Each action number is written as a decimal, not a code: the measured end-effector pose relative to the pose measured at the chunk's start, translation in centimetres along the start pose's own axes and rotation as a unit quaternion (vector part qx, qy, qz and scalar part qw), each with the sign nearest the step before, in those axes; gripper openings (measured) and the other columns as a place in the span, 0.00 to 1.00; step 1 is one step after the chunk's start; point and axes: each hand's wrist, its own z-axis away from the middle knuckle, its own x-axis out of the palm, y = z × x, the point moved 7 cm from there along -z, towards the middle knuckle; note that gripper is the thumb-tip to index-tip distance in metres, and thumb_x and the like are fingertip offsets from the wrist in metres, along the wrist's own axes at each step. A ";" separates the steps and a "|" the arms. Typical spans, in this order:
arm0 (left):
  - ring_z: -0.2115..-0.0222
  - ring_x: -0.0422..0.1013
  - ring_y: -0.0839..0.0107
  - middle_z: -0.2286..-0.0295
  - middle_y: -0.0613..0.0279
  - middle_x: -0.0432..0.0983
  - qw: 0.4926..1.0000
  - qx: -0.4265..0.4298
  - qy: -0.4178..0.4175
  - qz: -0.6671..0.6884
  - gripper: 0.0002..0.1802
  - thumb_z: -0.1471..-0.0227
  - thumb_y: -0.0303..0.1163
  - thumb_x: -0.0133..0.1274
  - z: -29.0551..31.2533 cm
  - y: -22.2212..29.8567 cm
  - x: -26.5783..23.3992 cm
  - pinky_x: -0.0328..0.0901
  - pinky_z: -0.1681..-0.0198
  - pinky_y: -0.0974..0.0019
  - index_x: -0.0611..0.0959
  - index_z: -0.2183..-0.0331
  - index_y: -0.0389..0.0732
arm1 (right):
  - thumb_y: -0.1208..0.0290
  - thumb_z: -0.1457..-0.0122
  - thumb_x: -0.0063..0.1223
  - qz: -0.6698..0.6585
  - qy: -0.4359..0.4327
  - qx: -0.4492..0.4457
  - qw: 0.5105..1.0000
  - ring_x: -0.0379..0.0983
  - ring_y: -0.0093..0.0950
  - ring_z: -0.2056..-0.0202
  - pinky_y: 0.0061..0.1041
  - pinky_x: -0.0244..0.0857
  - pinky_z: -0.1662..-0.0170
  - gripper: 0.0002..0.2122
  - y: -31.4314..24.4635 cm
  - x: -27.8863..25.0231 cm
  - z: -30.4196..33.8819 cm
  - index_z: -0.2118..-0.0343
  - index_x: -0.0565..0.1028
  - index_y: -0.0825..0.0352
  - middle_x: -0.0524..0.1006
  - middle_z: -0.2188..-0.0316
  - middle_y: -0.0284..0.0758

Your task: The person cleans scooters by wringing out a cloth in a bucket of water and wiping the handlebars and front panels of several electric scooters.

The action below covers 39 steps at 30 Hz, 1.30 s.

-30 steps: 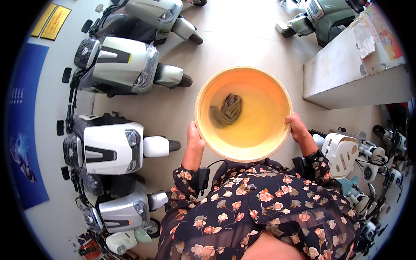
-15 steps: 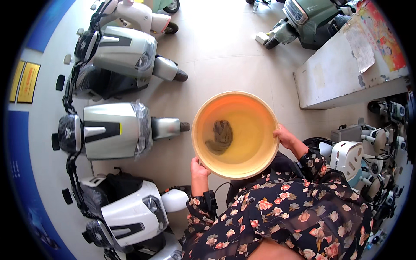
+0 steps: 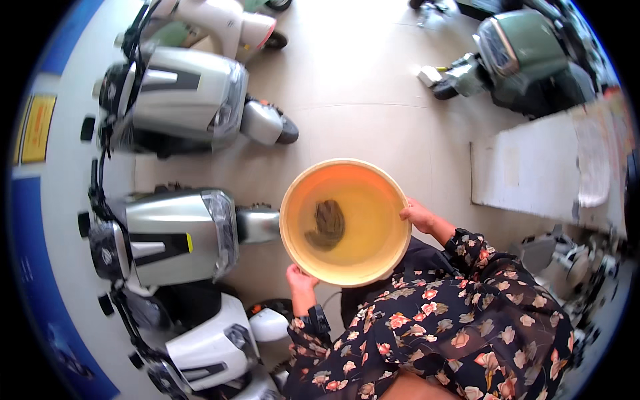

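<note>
A round yellow-orange basin [image 3: 390,263] is held level in front of me, with water in it. Under the water, left of its middle, lies a dark brown wet cloth [image 3: 328,223], bunched up. My left hand [image 3: 302,279] grips the basin's rim at the lower left. At the right side of the rim, my right hand [image 3: 419,215] is closed on the edge, thumb on top. The fingers beneath the basin are hidden on both hands.
Several scooters stand in a row on the left, a silver one [image 3: 170,240] close to the basin. A green scooter [image 3: 527,53] is at the far right. Nearer on the right stands a worn white cabinet [image 3: 527,170]. Pale tiles [image 3: 360,127] cover the floor.
The scene has shifted as I move and turn: the scooters on the left and the cabinet sit differently in view. Both hands still hold the basin, now slightly lower and further left.
</note>
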 end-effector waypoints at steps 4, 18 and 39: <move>0.47 0.65 0.49 0.49 0.48 0.69 0.998 0.036 -0.025 0.033 0.25 0.50 0.34 0.36 -4.6 -0.5 5.1 0.58 0.44 0.41 0.72 0.51 0.34 | 0.85 0.60 0.41 0.029 0.002 0.017 0.999 0.69 0.26 0.54 0.24 0.61 0.50 0.30 -4.9 -2.8 -5.5 0.47 0.66 0.69 0.73 0.56 0.33; 0.51 0.69 0.54 0.54 0.48 0.73 0.992 0.062 0.000 0.108 0.22 0.48 0.33 0.35 -21.2 0.8 9.7 0.61 0.44 0.49 0.75 0.56 0.29 | 0.88 0.60 0.40 -0.022 0.081 0.122 0.989 0.71 0.32 0.59 0.29 0.66 0.59 0.27 3.4 -8.0 -24.5 0.51 0.69 0.70 0.74 0.60 0.37; 0.50 0.67 0.58 0.54 0.51 0.73 0.990 0.030 0.049 0.127 0.22 0.46 0.34 0.36 -54.1 -1.6 8.2 0.59 0.43 0.54 0.75 0.57 0.30 | 0.87 0.54 0.44 0.142 0.167 0.199 0.955 0.67 0.29 0.63 0.27 0.63 0.61 0.21 15.8 -13.7 -52.5 0.53 0.71 0.69 0.73 0.63 0.34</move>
